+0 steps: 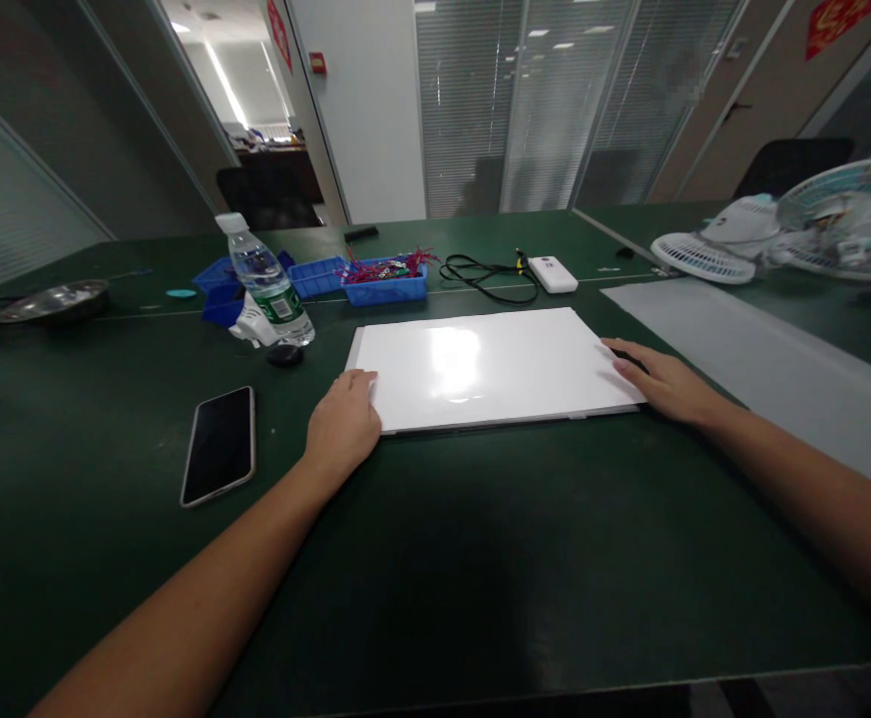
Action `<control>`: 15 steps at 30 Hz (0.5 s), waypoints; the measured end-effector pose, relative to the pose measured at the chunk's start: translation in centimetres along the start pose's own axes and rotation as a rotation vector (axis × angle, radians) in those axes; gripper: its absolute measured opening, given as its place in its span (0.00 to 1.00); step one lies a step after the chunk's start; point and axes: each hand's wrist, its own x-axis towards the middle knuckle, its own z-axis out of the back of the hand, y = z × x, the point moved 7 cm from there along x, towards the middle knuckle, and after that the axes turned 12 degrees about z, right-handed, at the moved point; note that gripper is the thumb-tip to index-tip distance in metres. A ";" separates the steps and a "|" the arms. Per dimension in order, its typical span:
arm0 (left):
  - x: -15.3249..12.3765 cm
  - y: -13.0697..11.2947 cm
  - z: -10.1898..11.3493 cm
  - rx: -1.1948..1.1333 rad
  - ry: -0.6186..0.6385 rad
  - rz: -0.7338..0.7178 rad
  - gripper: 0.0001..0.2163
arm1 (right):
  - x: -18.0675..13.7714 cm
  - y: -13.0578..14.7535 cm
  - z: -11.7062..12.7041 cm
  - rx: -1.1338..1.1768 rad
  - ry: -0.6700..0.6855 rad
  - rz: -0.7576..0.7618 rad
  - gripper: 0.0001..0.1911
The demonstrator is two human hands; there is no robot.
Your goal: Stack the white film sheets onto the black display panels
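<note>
Left hand [343, 424], fingers together, and right hand [666, 384], fingers slightly apart, hold a white board [517, 369] by its ends — between the worktop's [480, 578] front and back edges.

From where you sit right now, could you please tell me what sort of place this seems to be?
Probably an office or workshop room: there are glass partitions with blinds, a large green table, and blue parts bins holding wires.

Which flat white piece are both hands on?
The glossy white panel, with left hand and right hand at opposite ends; the duller sheet lies off to its right.
</note>
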 end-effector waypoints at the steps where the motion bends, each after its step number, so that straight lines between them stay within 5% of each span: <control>1: 0.0 0.0 0.0 -0.005 -0.005 -0.005 0.25 | 0.0 -0.1 0.0 0.006 -0.011 0.027 0.39; 6: 0.1 0.1 -0.1 -0.028 -0.017 -0.011 0.22 | 0.0 0.1 0.0 0.021 -0.016 0.118 0.35; 15: 0.0 -0.2 -0.1 0.005 -0.002 -0.030 0.22 | 0.1 0.1 -0.1 -0.014 0.047 0.060 0.41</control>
